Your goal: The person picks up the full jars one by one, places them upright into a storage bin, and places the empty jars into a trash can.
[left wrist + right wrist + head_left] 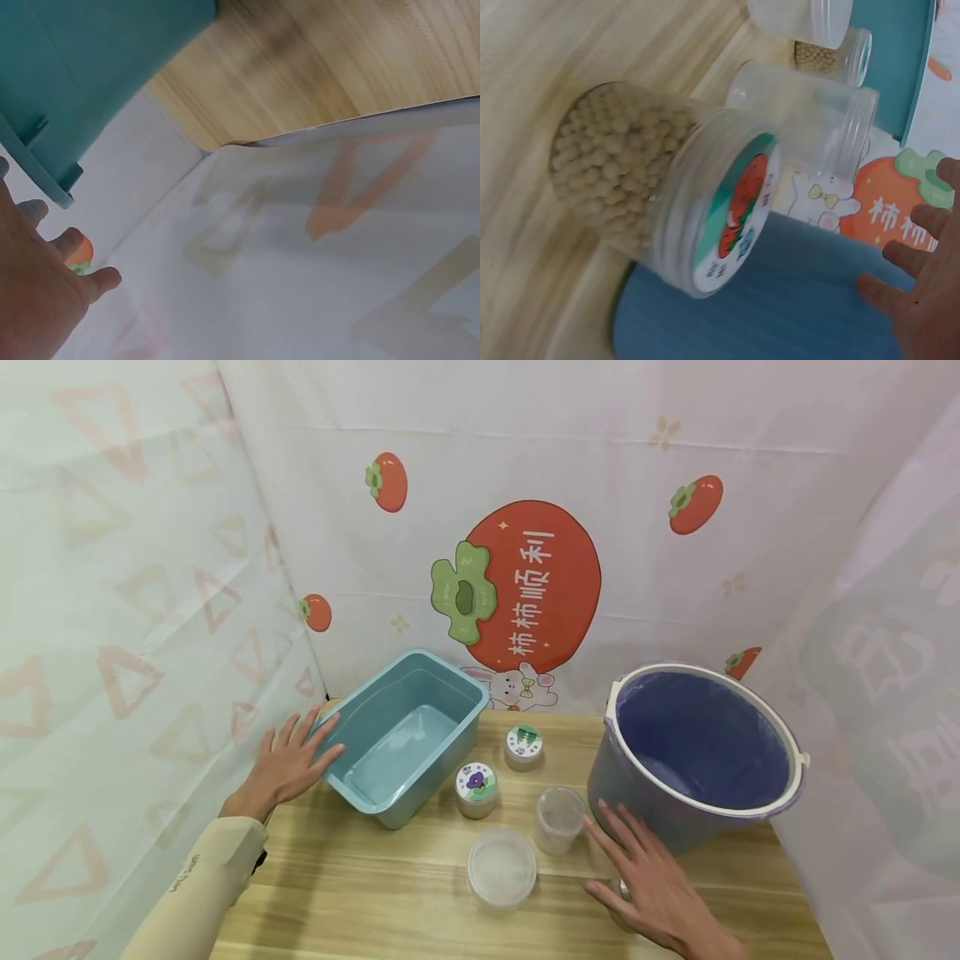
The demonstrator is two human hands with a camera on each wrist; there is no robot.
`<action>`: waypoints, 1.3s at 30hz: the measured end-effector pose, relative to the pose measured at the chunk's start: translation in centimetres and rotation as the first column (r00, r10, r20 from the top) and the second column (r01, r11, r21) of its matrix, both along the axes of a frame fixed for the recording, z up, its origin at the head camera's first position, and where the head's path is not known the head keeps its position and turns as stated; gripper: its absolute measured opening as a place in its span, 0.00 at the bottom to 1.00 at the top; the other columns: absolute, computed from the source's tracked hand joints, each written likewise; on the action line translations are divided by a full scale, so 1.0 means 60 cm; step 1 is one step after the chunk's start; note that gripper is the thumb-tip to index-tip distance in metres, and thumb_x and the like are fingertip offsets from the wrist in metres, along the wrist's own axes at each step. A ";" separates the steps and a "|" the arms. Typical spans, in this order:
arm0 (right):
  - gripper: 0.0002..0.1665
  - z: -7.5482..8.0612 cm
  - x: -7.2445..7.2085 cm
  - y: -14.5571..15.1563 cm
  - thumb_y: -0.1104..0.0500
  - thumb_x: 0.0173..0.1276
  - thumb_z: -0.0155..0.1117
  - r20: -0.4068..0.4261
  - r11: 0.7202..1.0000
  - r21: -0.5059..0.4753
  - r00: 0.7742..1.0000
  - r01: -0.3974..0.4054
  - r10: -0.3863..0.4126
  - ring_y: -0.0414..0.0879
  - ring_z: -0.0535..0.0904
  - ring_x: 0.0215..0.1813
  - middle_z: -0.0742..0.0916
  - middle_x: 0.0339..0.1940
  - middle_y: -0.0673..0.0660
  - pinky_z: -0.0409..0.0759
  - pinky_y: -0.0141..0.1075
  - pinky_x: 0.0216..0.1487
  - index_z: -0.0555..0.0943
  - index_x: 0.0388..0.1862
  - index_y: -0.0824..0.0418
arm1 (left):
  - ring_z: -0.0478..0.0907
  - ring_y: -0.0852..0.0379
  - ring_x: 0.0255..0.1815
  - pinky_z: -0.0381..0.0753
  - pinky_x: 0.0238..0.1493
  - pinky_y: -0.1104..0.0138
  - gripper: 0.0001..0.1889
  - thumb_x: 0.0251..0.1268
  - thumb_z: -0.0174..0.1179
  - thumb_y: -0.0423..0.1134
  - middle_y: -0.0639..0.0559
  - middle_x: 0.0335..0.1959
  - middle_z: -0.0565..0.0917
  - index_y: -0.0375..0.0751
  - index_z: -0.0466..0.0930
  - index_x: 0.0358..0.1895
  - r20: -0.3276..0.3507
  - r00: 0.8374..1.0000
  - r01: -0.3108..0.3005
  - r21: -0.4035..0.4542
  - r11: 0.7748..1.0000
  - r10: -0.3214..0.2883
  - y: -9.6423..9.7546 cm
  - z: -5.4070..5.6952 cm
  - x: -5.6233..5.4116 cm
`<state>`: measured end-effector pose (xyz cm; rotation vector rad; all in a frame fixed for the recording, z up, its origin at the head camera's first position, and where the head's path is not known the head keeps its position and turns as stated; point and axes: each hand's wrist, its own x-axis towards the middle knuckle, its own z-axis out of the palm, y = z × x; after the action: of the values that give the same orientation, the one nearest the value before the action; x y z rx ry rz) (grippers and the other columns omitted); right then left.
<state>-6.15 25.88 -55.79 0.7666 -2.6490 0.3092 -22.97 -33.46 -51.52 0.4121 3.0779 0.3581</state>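
My left hand [279, 770] has its fingers spread at the left rim of a teal plastic basin [408, 802]; whether they touch it I cannot tell. In the left wrist view, that hand [34, 281] lies beside the basin's outer wall [82, 82]. My right hand [656, 885], fingers extended, hovers in front of a blue bucket [637, 793]. Beneath it stands a clear jar of beige pellets [619, 161] with a strawberry-like picture on its lid, mostly hidden from the head view. Neither hand grips anything.
Between basin and bucket stand a purple-flower-lidded jar [476, 789], a green-labelled jar [523, 747] and two clear containers, one taller [559, 820] and one nearer the front [502, 868]. Printed cloth walls [337, 527] enclose the wooden table [375, 893].
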 end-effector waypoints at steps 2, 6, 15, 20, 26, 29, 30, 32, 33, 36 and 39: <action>0.53 -0.005 0.006 0.007 0.33 0.68 0.75 0.011 1.000 -0.014 1.000 0.010 -0.009 0.69 0.73 0.78 0.70 0.87 0.61 0.33 0.28 0.89 0.70 0.86 0.51 | 0.49 0.24 0.87 0.45 0.77 0.20 0.38 0.87 0.47 0.65 0.36 0.90 0.52 0.54 0.56 0.90 0.004 1.000 -0.002 0.000 1.000 0.002 -0.002 -0.002 0.000; 0.56 -0.017 0.018 0.021 0.35 0.66 0.78 0.017 0.999 -0.016 0.999 0.027 -0.027 0.67 0.74 0.77 0.73 0.85 0.63 0.35 0.27 0.89 0.68 0.88 0.49 | 0.49 0.25 0.87 0.45 0.77 0.21 0.38 0.87 0.46 0.65 0.37 0.91 0.51 0.54 0.55 0.90 0.015 1.000 -0.005 0.003 1.000 0.005 -0.005 -0.008 -0.002; 0.48 -0.053 0.031 0.049 0.24 0.79 0.56 -0.054 0.999 -0.053 0.998 0.006 -0.008 0.64 0.74 0.72 0.78 0.79 0.66 0.37 0.25 0.87 0.75 0.82 0.56 | 0.48 0.26 0.87 0.43 0.78 0.21 0.39 0.87 0.45 0.66 0.35 0.90 0.51 0.55 0.52 0.91 0.028 1.000 -0.012 0.014 1.000 0.011 -0.020 -0.023 -0.009; 0.49 -0.075 0.039 0.066 0.23 0.76 0.60 -0.059 0.997 -0.071 0.998 0.034 -0.038 0.63 0.75 0.71 0.79 0.78 0.66 0.48 0.26 0.86 0.76 0.81 0.56 | 0.48 0.26 0.87 0.41 0.78 0.21 0.39 0.87 0.45 0.66 0.35 0.91 0.49 0.56 0.50 0.91 0.042 0.999 -0.013 0.019 1.000 0.013 -0.022 -0.024 -0.011; 0.51 -0.096 0.051 0.081 0.25 0.68 0.71 -0.038 0.996 -0.023 0.995 0.089 -0.090 0.60 0.78 0.69 0.79 0.77 0.64 0.83 0.53 0.56 0.77 0.80 0.53 | 0.48 0.26 0.87 0.42 0.78 0.21 0.40 0.87 0.44 0.66 0.36 0.91 0.48 0.56 0.48 0.92 0.048 0.999 -0.012 0.016 1.000 0.011 -0.023 -0.025 -0.014; 0.52 -0.108 0.055 0.088 0.26 0.66 0.73 -0.025 0.995 -0.037 0.995 0.098 -0.099 0.62 0.77 0.68 0.78 0.77 0.65 0.87 0.58 0.51 0.76 0.80 0.53 | 0.48 0.26 0.87 0.43 0.77 0.21 0.40 0.87 0.45 0.66 0.36 0.91 0.49 0.56 0.48 0.92 0.040 0.999 -0.010 0.012 1.000 0.009 -0.024 -0.028 -0.017; 0.53 -0.112 0.056 0.090 0.27 0.65 0.75 -0.022 0.994 -0.045 0.995 0.097 -0.098 0.63 0.77 0.68 0.78 0.77 0.66 0.87 0.59 0.50 0.76 0.81 0.53 | 0.49 0.26 0.87 0.43 0.77 0.21 0.40 0.87 0.45 0.66 0.35 0.91 0.49 0.55 0.49 0.92 0.036 0.999 -0.009 0.011 1.000 0.008 -0.024 -0.028 -0.018; 0.54 -0.119 0.058 0.093 0.29 0.63 0.78 -0.018 0.994 -0.060 0.995 0.096 -0.097 0.63 0.76 0.69 0.78 0.77 0.67 0.88 0.59 0.49 0.76 0.81 0.53 | 0.50 0.26 0.86 0.44 0.77 0.21 0.40 0.87 0.46 0.65 0.35 0.91 0.50 0.54 0.49 0.91 0.024 1.000 -0.003 0.010 1.000 0.003 -0.024 -0.029 -0.021; 0.54 -0.123 0.058 0.094 0.29 0.62 0.79 -0.017 0.993 -0.067 0.995 0.097 -0.098 0.63 0.76 0.69 0.78 0.77 0.67 0.88 0.59 0.48 0.76 0.81 0.53 | 0.50 0.26 0.86 0.45 0.77 0.21 0.40 0.87 0.46 0.65 0.35 0.90 0.51 0.53 0.50 0.91 0.017 1.000 -0.001 0.009 1.000 0.001 -0.024 -0.029 -0.022; 0.55 -0.134 0.060 0.097 0.30 0.60 0.81 -0.022 0.992 -0.082 0.995 0.094 -0.096 0.64 0.77 0.68 0.79 0.76 0.68 0.89 0.59 0.45 0.77 0.80 0.55 | 0.53 0.27 0.85 0.50 0.75 0.22 0.40 0.87 0.48 0.63 0.35 0.90 0.53 0.51 0.51 0.91 -0.004 1.000 0.015 0.003 1.000 -0.015 -0.024 -0.029 -0.026; 0.55 -0.145 0.063 0.100 0.31 0.59 0.82 -0.022 0.991 -0.090 0.995 0.099 -0.102 0.65 0.80 0.66 0.80 0.75 0.68 0.89 0.59 0.44 0.78 0.79 0.57 | 0.54 0.29 0.86 0.54 0.73 0.24 0.40 0.87 0.48 0.62 0.36 0.91 0.52 0.50 0.50 0.91 -0.010 0.999 0.035 -0.004 0.999 -0.035 -0.025 -0.028 -0.029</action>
<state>-2.34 31.89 -64.49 0.6029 -2.6183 0.3836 -24.71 -34.96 -53.20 0.4681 3.0757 0.3508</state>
